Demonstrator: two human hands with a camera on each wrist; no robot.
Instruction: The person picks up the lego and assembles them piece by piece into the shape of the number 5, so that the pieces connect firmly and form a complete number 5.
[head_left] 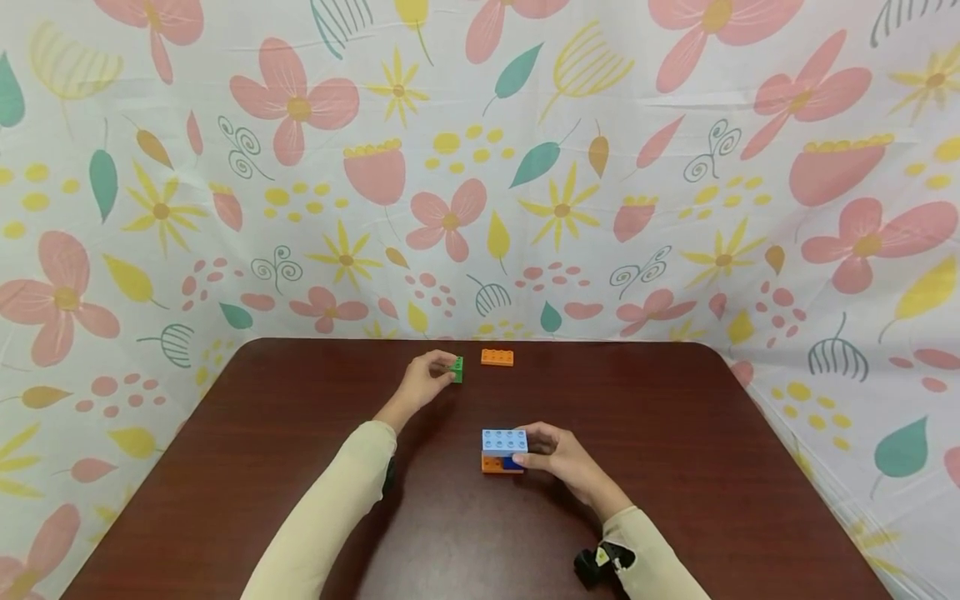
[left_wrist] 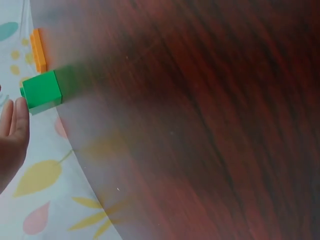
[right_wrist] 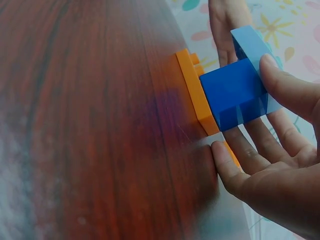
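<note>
Toward the back of the table, my left hand (head_left: 423,382) pinches a small green toy brick (head_left: 457,369) between thumb and fingers. The left wrist view shows fingertips right against the studded side of this green brick (left_wrist: 42,91). Nearer the middle, my right hand (head_left: 561,457) grips a small stack of toy bricks from its right side. An orange plate (right_wrist: 195,95) forms the bottom, a dark blue brick (right_wrist: 235,95) stands on one end of it, and a light blue plate (head_left: 504,440) lies across the top, overhanging to the left. My right thumb presses the light blue plate's edge.
Another orange plate (head_left: 497,357) lies at the back of the dark wooden table (head_left: 637,400), just right of the green brick. Behind the table hangs a flower-patterned cloth (head_left: 450,250). A dark device (head_left: 600,562) is strapped at the right wrist.
</note>
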